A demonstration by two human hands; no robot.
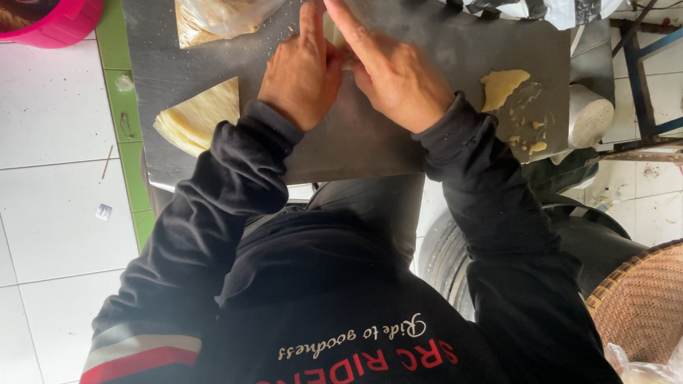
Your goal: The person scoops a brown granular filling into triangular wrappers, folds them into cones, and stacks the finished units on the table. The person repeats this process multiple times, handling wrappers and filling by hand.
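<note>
Pale wrapper [336, 30] pinched between left hand [302, 71] and right hand [398, 76] on steel tray [427, 39].

Left of the hands, a stack of triangular sheets [200, 116] is seen; a clear bag [227, 11] lies beyond them, cut off at the tray's far edge. The wrapper is mostly hidden by fingers.

Both arms reach forward and come close together in front of the body. They wear long black sleeves that go down to the wrists. The left sleeve has grey, white and red stripes near the shoulder. The left hand [302, 71] shows its back, with the fingers curled down and one finger pointing straight ahead. The right hand [393, 71] also shows its back and has one long finger pointing ahead. The two hands touch each other near the fingers, pinching together in the middle.
</note>
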